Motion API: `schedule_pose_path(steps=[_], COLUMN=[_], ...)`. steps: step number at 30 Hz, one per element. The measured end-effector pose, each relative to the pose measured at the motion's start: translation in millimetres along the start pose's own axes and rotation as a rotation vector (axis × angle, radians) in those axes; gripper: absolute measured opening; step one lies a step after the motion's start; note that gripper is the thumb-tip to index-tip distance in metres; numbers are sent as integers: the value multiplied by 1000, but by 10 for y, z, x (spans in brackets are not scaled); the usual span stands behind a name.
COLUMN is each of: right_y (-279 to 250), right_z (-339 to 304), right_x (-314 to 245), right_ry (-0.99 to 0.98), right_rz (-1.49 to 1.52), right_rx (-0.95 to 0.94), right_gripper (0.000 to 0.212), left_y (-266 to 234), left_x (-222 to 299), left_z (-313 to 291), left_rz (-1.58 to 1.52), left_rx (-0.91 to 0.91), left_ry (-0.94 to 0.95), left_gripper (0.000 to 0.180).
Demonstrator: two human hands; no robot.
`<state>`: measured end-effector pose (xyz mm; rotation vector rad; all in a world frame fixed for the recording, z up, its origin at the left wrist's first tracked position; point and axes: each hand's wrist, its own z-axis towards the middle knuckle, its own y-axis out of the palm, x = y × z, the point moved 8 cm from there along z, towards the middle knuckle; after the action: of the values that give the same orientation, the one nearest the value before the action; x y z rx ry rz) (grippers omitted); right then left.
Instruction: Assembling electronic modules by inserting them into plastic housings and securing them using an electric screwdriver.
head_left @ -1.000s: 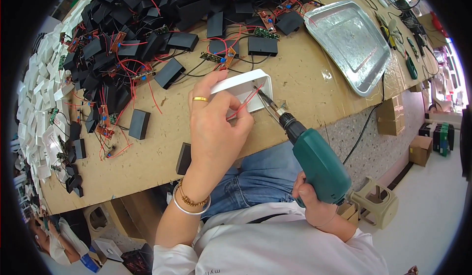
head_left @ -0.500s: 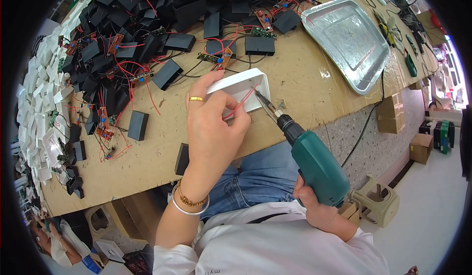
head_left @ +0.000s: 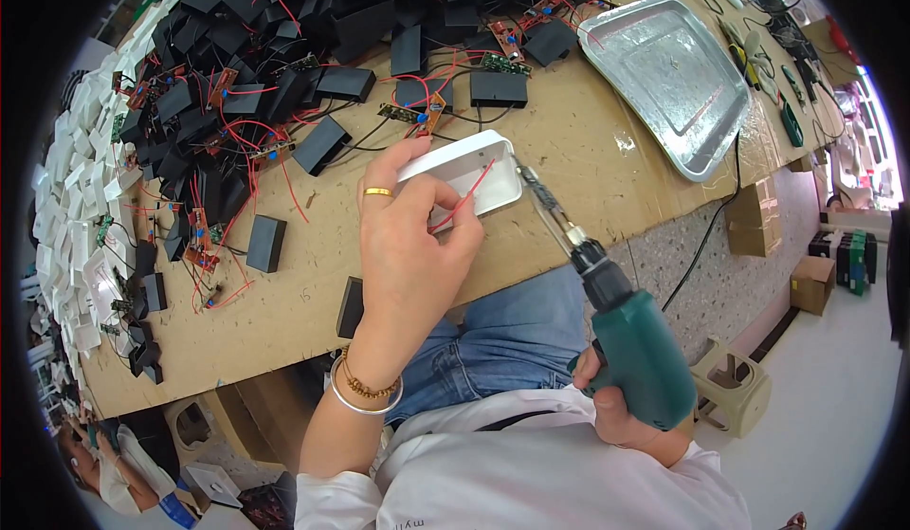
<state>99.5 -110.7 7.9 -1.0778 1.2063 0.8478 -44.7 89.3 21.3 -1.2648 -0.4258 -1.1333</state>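
Note:
My left hand (head_left: 412, 217) is closed in a pinch on a red wire (head_left: 482, 181) inside a white, open-topped plastic case (head_left: 493, 196); its outer fingers steady the case's far side. The wire's free end points up inside the case, near small dark spots on its wall. My right hand (head_left: 616, 407) is wrapped round the handle of a green pistol-grip power tool (head_left: 645, 355) with a black collar and slim metal tip. That tip is just outside the case's right end. I cannot make out the tool's exact kind.
Black boxes (head_left: 322, 146) with wires and circuit boards (head_left: 417, 113) pile up beyond the case. White cases (head_left: 81, 208) are heaped at the left. A metal tray (head_left: 678, 84) and hand tools (head_left: 749, 65) lie at the right. Below stands a beige stool (head_left: 735, 392); a person (head_left: 123, 468) is lower left.
My right hand has drawn the power tool rightward and toward me, bringing its tip out of the white case. My left hand, the case and the red wire are almost unmoved.

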Motion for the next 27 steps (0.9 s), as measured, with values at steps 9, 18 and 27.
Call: schedule_pose_path(steps=[9,18,27], right_y=[-77,-94,-62], right_z=[35,26,5], right_x=[-152,-92,-43], right_ry=[-119,-77,-114], right_rz=[219,130,76], right_rx=[80,68,18], right_gripper=[32,30,33], left_y=[48,42,41], left_x=[35,142,119], left_z=[-59,-26,-17], left_rz=[96,210,57], left_rx=[-44,-139,-110], left_ry=[107,159,119], left_gripper=[29,35,21])
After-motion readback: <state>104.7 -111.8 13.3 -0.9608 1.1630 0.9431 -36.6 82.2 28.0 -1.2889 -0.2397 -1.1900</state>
